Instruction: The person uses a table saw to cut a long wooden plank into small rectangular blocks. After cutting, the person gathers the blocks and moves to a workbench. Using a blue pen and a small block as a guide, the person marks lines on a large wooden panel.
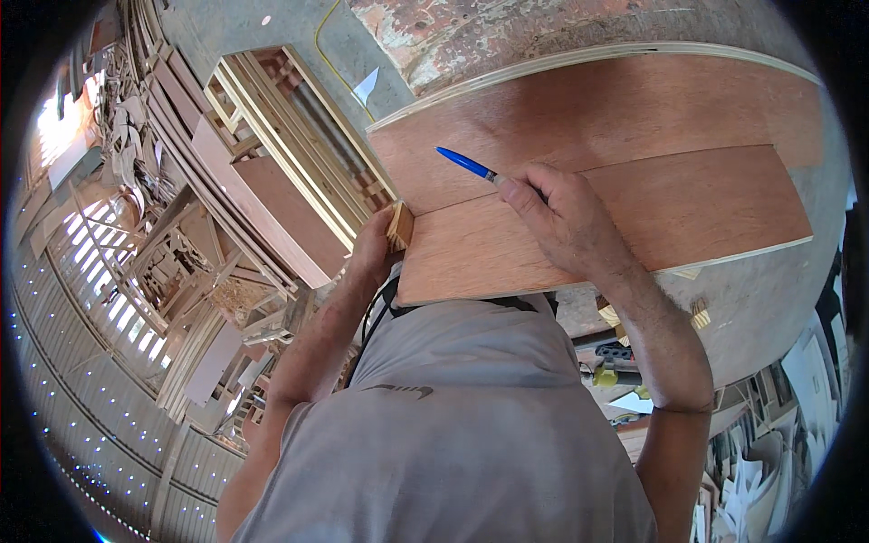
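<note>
My right hand [566, 217] is closed around a blue pen [464, 163], held above the plywood with its blue end pointing to the far left. Under that hand lies the near plywood panel [688, 208], reddish-brown with a pale layered edge. A second reddish-brown plywood panel [579, 113] extends behind it, and a dark seam line runs between the two. At the left end of the near panel, my left hand [371, 244] grips a small wood block [401, 226]. The block sits against the panel's corner; part of those fingers is hidden behind it.
Left of the panels stands a long wooden frame [299, 136] of pale strips, beside stacked plywood sheets [281, 217]. Wood scraps [172, 271] are piled farther left. A paint-worn surface [507, 41] lies beyond the panels, near a yellow cord [319, 41]. Wood offcuts [700, 313] show below right.
</note>
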Available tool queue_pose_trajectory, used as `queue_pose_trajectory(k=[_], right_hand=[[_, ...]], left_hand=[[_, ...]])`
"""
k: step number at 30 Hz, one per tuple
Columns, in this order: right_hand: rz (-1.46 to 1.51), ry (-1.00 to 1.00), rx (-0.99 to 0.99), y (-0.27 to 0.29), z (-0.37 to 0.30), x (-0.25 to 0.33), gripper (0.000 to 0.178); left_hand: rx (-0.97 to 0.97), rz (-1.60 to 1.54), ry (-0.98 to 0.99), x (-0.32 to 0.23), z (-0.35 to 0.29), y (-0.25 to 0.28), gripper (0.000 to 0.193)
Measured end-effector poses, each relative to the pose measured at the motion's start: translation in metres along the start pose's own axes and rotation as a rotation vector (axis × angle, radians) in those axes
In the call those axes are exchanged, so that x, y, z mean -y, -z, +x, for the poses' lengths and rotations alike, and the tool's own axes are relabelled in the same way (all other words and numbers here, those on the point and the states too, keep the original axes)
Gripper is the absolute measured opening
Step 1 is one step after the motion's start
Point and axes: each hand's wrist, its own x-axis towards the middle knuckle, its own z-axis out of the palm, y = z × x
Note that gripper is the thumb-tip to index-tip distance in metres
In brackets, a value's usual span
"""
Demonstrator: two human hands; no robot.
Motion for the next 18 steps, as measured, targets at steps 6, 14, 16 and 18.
queue_pose_trajectory(k=[6, 14, 16, 18], right_hand=[[0.000, 0.021, -0.022, 0.000, -0.001, 0.000, 0.041], [0.006, 0.003, -0.014, 0.002, -0.002, 0.004, 0.041], [0.017, -0.006, -0.009, 0.001, -0.002, 0.004, 0.041], [0.002, -0.006, -0.011, 0.001, -0.002, 0.004, 0.040]], left_hand=[[0.030, 0.023, 0.011, 0.005, 0.009, 0.011, 0.037], [0.009, 0.054, 0.036, 0.002, 0.007, 0.007, 0.039], [0.023, 0.060, 0.029, 0.001, 0.006, 0.005, 0.039], [0.027, 0.075, 0.029, -0.002, 0.002, 0.002, 0.039]])
